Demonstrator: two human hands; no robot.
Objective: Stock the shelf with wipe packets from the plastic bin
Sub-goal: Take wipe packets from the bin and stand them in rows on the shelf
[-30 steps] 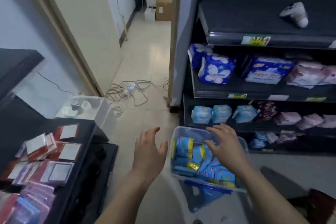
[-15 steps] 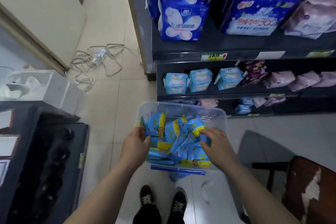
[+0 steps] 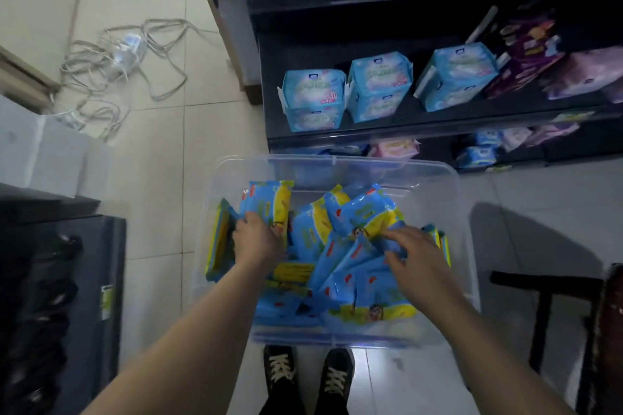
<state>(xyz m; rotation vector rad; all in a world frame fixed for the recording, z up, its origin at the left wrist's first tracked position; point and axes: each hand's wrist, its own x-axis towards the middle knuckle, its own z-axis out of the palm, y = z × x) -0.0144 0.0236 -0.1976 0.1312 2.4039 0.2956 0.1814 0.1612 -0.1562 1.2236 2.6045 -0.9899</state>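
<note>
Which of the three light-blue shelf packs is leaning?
The rightmost light-blue pack, beside the purple packs: it tilts, the left pack and middle pack stand upright.

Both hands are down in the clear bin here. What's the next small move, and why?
Probably close the left hand on the upright blue-and-yellow wipe packet it touches and lift it out of the clear plastic bin: the right hand is also on the packet pile, and no such packet shows on the dark shelf yet.

In the plastic bin (image 3: 337, 162), my left grip (image 3: 258, 239) curls round an upright packet (image 3: 266, 200). My right grip (image 3: 416, 251) lies bent-fingered on the heaped wipe packets (image 3: 357, 222), its hold unclear. The shelf (image 3: 438, 126) stands just beyond.
</note>
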